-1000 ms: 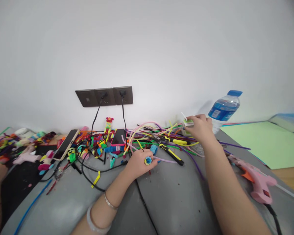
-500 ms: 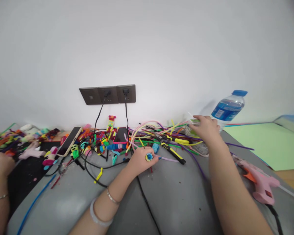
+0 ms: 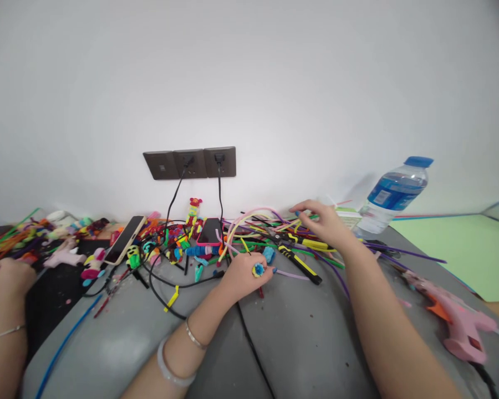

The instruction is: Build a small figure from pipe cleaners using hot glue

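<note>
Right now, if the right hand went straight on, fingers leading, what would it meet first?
The right hand would probably meet the loose pipe cleaners left of it; depth is unclear, so it could pass above them.

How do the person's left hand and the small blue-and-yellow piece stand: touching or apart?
Touching. The head view shows the left hand curled around the blue-and-yellow piece, whose end shows within the grip.

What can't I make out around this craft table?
Head view:
Blue-yellow piece: rest hidden by the left hand.
Green-white box: partly behind the right hand.
Co-worker's hand: cut off by the left edge.
Print on the bottle label: too small.
</note>
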Demonstrator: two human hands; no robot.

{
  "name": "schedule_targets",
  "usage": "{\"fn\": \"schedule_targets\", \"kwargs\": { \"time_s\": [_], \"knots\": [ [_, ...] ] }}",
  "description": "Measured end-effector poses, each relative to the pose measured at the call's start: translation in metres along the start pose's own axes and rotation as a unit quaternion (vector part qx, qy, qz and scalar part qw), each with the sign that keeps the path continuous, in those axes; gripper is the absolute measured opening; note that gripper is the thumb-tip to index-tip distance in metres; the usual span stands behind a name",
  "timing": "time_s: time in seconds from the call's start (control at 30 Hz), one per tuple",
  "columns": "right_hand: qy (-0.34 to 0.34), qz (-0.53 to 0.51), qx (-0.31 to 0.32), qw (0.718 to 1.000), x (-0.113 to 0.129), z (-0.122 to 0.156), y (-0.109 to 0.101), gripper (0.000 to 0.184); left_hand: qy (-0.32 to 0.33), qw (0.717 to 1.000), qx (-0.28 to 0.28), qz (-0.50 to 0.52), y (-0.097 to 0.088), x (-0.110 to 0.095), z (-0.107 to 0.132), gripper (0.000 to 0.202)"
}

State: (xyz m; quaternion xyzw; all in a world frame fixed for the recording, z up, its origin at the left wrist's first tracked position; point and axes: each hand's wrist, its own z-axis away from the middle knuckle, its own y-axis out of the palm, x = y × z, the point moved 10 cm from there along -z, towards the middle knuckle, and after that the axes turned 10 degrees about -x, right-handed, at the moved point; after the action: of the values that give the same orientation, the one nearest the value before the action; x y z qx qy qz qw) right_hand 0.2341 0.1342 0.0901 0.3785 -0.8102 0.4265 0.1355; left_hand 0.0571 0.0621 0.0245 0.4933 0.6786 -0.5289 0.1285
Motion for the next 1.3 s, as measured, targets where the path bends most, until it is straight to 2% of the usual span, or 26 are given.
{"fn": "schedule_targets", "kwargs": {
  "time_s": [0.07,0.17,0.4,0.47,0.57,0.63,0.77,0.87,1.0,1.13,1.3],
  "knots": [
    [-0.003,0.011,0.051,0.999,-0.011,0.005,0.022,0.023,0.0,1.0,0.0,-0.005,-0.001,-0.001,0.0,0.025],
    [-0.01,0.046,0.082,0.996,-0.027,0.01,0.043,0.024,0.003,1.0,0.002,-0.018,-0.002,-0.002,0.0,0.027],
    [0.001,0.068,0.09,0.994,-0.044,0.017,0.055,0.027,0.031,0.999,0.034,-0.028,0.004,-0.007,0.004,0.03],
    [0.004,0.061,0.085,0.994,-0.038,0.015,0.053,0.026,0.036,0.998,0.029,-0.038,0.003,-0.007,0.005,0.032],
    [-0.006,0.014,0.073,0.997,-0.018,0.011,0.048,0.024,0.018,0.999,0.011,-0.038,-0.001,-0.003,0.003,0.032],
    [0.014,-0.039,0.096,0.995,-0.005,0.01,0.05,0.023,-0.006,1.0,0.002,-0.027,-0.005,0.0,0.002,0.033],
    [0.065,-0.124,0.254,0.957,0.019,0.026,0.081,0.023,-0.052,0.999,-0.004,0.014,-0.007,0.006,0.0,0.036],
    [0.051,-0.101,0.326,0.939,0.031,0.039,0.097,0.028,-0.081,0.995,-0.021,0.054,-0.008,0.013,-0.001,0.034],
    [0.027,-0.051,0.338,0.939,0.032,0.046,0.108,0.026,-0.111,0.985,-0.066,0.119,-0.013,0.023,-0.004,0.02],
    [0.038,-0.008,0.321,0.946,0.023,0.046,0.115,0.022,-0.124,0.976,-0.091,0.157,-0.016,0.029,-0.006,0.009],
    [0.079,-0.061,0.285,0.953,0.015,0.037,0.102,0.014,-0.147,0.97,-0.084,0.177,-0.011,0.038,-0.005,0.013]
  ]
}}
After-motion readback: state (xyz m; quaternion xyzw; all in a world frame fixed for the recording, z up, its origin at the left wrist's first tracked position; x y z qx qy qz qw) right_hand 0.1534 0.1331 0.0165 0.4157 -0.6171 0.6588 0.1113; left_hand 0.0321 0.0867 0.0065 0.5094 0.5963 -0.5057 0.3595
